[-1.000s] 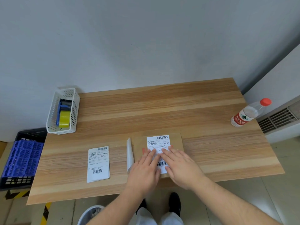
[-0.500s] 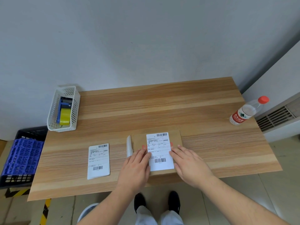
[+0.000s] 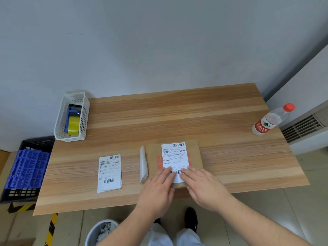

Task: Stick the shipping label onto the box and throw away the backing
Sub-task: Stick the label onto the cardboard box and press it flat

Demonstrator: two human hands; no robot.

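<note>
A flat brown cardboard box (image 3: 194,157) with red print lies near the table's front edge. A white shipping label (image 3: 174,156) with barcodes lies on its top. My left hand (image 3: 158,187) and my right hand (image 3: 204,185) rest flat on the label's near end, fingers spread, fingertips almost meeting over the lower barcode. Both hands hold nothing. A curled white backing strip (image 3: 143,163) lies on the table just left of the box. Further left is a stack of white labels (image 3: 109,173).
A white basket (image 3: 60,128) with a blue and yellow tape dispenser (image 3: 72,122) stands at the back left. A water bottle (image 3: 271,119) stands at the right edge. A grey waste bin (image 3: 92,235) sits on the floor below the table. Blue crates (image 3: 26,169) sit left.
My hands slid apart to the label's sides, then came back together over its near end. The label, the box and the backing strip have stayed where they were.
</note>
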